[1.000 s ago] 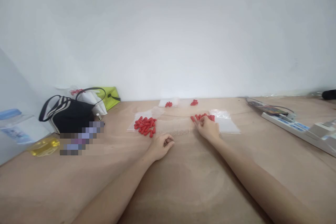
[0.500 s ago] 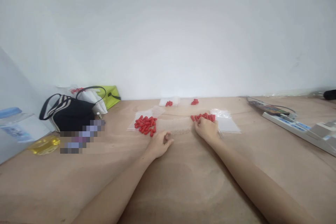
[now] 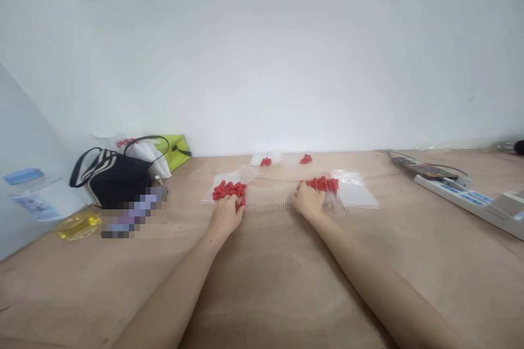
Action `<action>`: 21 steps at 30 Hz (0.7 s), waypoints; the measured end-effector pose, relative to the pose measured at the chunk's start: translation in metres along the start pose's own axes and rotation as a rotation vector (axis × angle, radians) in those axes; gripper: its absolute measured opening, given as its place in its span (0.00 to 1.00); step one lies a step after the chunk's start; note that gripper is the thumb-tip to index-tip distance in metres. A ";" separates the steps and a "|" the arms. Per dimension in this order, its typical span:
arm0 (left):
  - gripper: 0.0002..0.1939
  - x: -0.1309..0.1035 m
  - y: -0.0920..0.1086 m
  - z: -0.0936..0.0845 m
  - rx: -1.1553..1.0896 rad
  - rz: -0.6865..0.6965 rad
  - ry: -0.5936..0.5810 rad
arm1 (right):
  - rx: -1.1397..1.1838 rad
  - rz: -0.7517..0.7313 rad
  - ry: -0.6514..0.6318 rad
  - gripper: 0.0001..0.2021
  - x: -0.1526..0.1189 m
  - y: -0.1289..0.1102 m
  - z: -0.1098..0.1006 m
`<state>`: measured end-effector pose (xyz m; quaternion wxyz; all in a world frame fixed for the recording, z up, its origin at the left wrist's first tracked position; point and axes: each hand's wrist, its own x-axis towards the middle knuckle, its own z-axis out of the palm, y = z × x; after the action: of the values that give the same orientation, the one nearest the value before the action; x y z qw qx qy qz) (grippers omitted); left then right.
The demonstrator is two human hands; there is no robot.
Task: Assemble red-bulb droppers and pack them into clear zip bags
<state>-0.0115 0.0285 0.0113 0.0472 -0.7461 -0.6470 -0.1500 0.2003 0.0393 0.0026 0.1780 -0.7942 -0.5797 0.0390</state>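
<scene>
My left hand (image 3: 226,215) is at the front edge of a pile of red capsule-shaped pieces (image 3: 227,188), its fingers closed on a red piece. A row of thin pale sticks (image 3: 268,198) lies side by side between my hands. At the right end of that row is my right hand (image 3: 308,200), fingers pinched together; what they hold, if anything, is hidden. Beside it, red-topped sticks (image 3: 327,184) lie in a row, their thin stems pointing toward me.
Clear plastic sheets (image 3: 356,191) lie at the right, with two small red clusters (image 3: 266,162) farther back. A power strip (image 3: 458,196) and phone (image 3: 428,170) are far right. A black bag (image 3: 118,180), green bag (image 3: 177,152) and yellow item (image 3: 79,226) stand left.
My left hand has moved left from the stick row to the red pile and closed on a red piece. My right hand has shifted slightly left, uncovering red-topped sticks.
</scene>
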 end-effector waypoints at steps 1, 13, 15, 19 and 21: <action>0.02 0.000 0.001 0.000 0.003 0.001 -0.010 | 0.001 0.010 -0.008 0.12 0.001 0.000 0.000; 0.16 -0.006 0.010 -0.008 0.058 0.010 0.147 | 0.011 -0.065 -0.009 0.12 0.000 0.003 -0.005; 0.15 -0.008 0.013 -0.002 -0.058 0.103 0.171 | 0.016 -0.120 0.001 0.13 -0.004 0.011 -0.009; 0.11 -0.016 0.028 0.010 -0.260 0.232 0.180 | 0.050 -0.401 0.117 0.14 -0.019 0.046 -0.011; 0.10 -0.022 0.039 0.015 -0.342 0.294 0.164 | 0.103 -0.551 0.173 0.13 -0.029 0.068 -0.011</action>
<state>0.0265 0.0056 -0.0039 -0.0063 -0.8148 -0.4905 -0.3089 0.2549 -0.0084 -0.0138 0.2708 -0.5970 -0.7535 -0.0494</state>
